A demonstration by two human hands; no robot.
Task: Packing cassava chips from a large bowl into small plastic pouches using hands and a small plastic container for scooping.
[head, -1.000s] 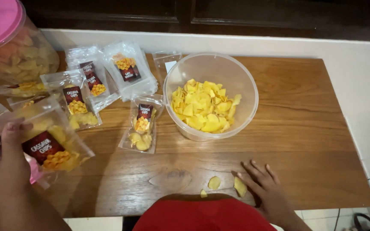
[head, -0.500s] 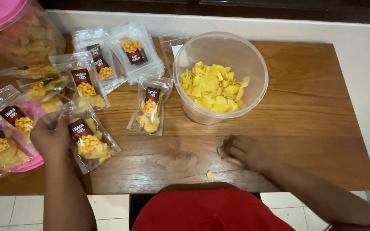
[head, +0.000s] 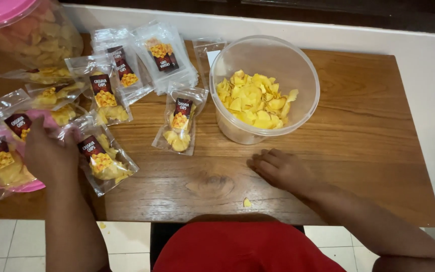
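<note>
Resting on the counter [head: 358, 131], the right hand [head: 283, 168] is curled closed, empty; a filled chip pouch [head: 104, 158] is gripped by the left hand [head: 51, 153]. Many chips remain in the tub [head: 265, 88].

Around the one round clear plastic tub [head: 298, 60] of yellow chips we count about nine clear plastic packets of chips with dark labels [head: 179, 121], all lying left of it, though the overlapping ones make that count unsure. One loose yellow chip [head: 247, 202] lies in front of it. One large clear jar with a pink lid [head: 23, 30] stands far left.
</note>
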